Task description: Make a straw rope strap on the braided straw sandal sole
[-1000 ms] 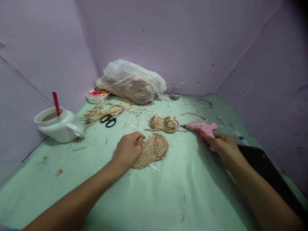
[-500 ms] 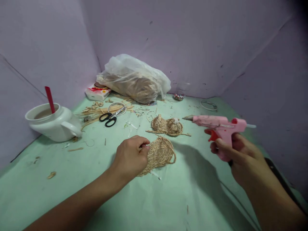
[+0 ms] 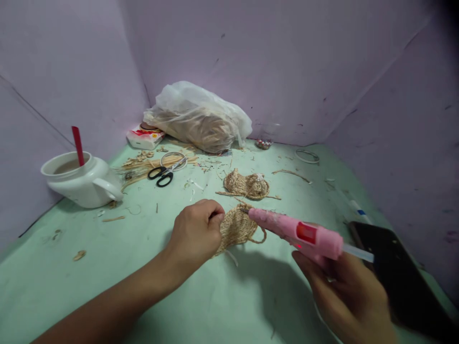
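Observation:
My left hand (image 3: 199, 227) is closed at the left edge of a coiled, braided straw piece (image 3: 238, 224), its fingertips pressed on or beside it. My right hand (image 3: 344, 291) grips a pink glue gun (image 3: 294, 231) with a glue stick out of its back. The gun's nozzle tip is at the top right of the straw piece; whether it touches is hard to tell. A loose braid end curls out at the piece's right side. Just behind lies a second, smaller braided piece (image 3: 247, 185) with a whitish patch.
A white pot (image 3: 86, 184) with a red handle in it stands left. Black-handled scissors (image 3: 165, 176), straw strands (image 3: 138, 169) and a plastic bag (image 3: 201, 117) lie behind. A dark phone-like slab (image 3: 398, 277) is at right, a ring (image 3: 307, 156) at back right.
My right hand has brought the glue gun left and down, its nozzle now at the straw piece. The dark slab and a straw strand at right have come into view. My left hand has barely moved.

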{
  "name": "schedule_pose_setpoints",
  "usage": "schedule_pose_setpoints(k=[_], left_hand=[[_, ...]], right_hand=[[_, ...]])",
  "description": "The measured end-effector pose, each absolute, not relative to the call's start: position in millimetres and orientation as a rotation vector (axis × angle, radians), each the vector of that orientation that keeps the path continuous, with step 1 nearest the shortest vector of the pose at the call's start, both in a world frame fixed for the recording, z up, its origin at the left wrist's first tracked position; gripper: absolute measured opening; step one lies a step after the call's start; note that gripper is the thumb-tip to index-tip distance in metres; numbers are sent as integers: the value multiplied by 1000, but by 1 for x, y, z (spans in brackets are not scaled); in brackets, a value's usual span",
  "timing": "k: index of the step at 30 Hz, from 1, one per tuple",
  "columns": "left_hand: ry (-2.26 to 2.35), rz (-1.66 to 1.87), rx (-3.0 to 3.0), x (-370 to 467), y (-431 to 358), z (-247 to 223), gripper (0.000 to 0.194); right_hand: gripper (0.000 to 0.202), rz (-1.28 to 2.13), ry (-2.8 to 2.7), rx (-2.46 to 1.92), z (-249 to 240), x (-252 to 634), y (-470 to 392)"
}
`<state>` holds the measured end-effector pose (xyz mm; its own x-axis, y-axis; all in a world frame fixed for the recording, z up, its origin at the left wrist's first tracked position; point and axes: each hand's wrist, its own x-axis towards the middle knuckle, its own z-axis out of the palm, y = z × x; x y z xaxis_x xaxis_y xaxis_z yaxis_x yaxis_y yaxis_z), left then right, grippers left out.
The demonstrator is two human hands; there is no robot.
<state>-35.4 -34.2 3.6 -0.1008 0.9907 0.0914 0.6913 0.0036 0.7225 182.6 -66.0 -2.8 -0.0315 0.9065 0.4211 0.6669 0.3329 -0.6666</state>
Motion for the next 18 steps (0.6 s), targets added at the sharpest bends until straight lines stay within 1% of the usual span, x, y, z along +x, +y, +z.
schedule_pose_setpoints(k=[8, 18], left_hand=[[1834, 878, 1736, -36, -35, 3, 15], [1827, 897, 1735, -35, -35, 4, 15]], right_hand=[[21, 318, -1787, -1411, -6, 178, -64], [10, 349, -1828, -1348, -13, 185, -61]])
